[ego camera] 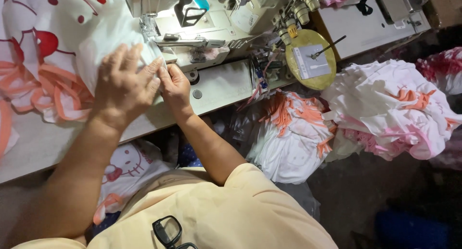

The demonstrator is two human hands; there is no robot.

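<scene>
The person sits at the sewing machine point(202, 22) with both hands pressed onto a piece of white fabric point(103, 42) printed with red and orange shapes, which lies on the machine table point(221, 85) and runs in under the needle area at the lit part of the machine. The left hand point(122, 85) lies flat and spread on the cloth, holding it down rather than gripping it; the right hand point(174, 87) pinches the cloth's edge between thumb and fingertips just beside the presser foot point(155, 39). That closeness looks like the main risk: if the cloth feeds fast, the right fingertips could be drawn toward the needle. The loose bulk of fabric to the left could also drag and pull the seam off line, or a fold could slip under and get stitched in. Heaps of finished white and orange pieces point(288, 133) sit low to the right, well apart from the hands.
</scene>
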